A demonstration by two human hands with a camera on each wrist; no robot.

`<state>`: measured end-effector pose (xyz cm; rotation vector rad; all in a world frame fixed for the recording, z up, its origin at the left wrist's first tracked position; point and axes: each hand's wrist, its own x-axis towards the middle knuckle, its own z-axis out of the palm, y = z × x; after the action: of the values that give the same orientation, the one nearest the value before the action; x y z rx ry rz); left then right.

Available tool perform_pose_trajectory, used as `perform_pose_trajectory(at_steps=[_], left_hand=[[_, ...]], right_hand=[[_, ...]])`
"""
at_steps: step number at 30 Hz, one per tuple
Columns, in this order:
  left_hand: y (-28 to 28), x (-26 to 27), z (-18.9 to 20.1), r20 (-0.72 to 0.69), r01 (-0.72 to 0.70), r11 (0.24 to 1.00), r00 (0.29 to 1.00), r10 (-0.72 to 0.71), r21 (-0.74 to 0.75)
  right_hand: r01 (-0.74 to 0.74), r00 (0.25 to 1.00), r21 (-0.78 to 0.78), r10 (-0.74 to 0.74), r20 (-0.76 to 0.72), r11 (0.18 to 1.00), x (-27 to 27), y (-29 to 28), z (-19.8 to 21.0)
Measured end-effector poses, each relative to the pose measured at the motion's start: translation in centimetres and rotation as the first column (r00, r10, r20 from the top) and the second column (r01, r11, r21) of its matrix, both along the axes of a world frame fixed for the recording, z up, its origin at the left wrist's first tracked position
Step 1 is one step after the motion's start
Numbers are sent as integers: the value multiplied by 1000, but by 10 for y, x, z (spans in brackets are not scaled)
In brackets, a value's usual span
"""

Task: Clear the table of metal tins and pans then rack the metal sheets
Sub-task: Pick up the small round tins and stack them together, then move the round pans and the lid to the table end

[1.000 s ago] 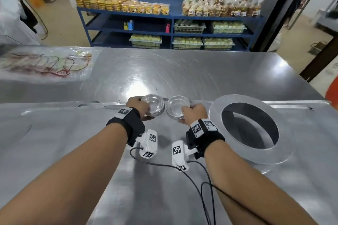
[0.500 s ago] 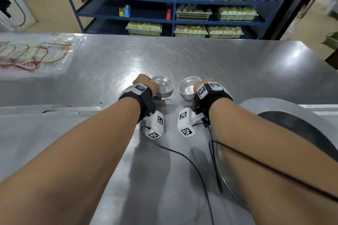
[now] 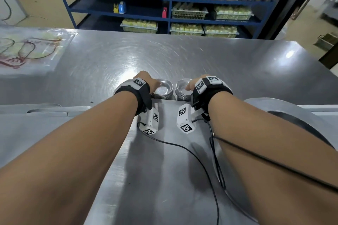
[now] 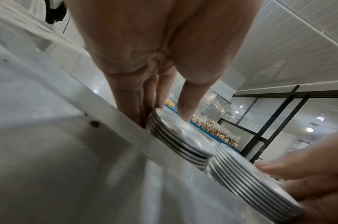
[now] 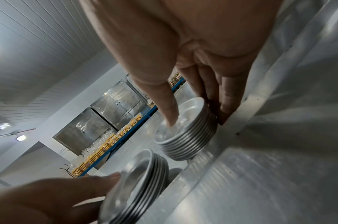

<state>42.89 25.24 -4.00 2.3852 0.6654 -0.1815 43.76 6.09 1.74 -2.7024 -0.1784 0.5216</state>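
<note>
Two stacks of small round metal tins sit side by side just past the far edge of the near metal sheet (image 3: 164, 160). My left hand (image 3: 155, 86) pinches the left stack (image 3: 163, 91), thumb inside the top tin and fingers under the rim; the left wrist view shows that stack (image 4: 175, 136) from close up. My right hand (image 3: 188, 87) grips the right stack (image 3: 181, 91) the same way, and the right wrist view shows its thumb in the top tin (image 5: 187, 136). A metal sheet with a big round hole (image 3: 256, 102) lies at the right, partly hidden by my right arm.
A clear plastic sheet with red markings (image 3: 31, 51) lies at the far left of the steel table (image 3: 201, 60). Blue shelves (image 3: 164, 0) with bagged baked goods stand beyond it. Cables from the wrist cameras (image 3: 182, 148) trail across the near sheet.
Both hands have carried their stacks of tins away from me, past the near sheet's far edge. My view has moved forward, so the holed sheet now sits lower right.
</note>
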Motion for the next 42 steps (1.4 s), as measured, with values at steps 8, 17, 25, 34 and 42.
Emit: perform_pose_trajectory(at_steps=[8, 17, 25, 34, 42], left_hand=[[-10, -33, 36, -26, 58, 997, 998, -57, 42], [-70, -110, 121, -75, 341, 923, 940, -333, 179], [-157, -166, 145, -115, 495, 800, 866, -487, 340], [-241, -156, 119, -117, 451, 807, 890, -442, 381], [-264, -144, 90, -140, 301, 866, 953, -267, 399]], right_hand=[[79, 995, 109, -86, 58, 991, -33, -11, 36], [43, 966, 28, -48, 254, 999, -114, -41, 90], [78, 959, -189, -22, 282, 979, -176, -144, 100], [273, 954, -301, -216, 209, 914, -159, -258, 76], [179, 967, -21, -172, 186, 984, -149, -294, 59]])
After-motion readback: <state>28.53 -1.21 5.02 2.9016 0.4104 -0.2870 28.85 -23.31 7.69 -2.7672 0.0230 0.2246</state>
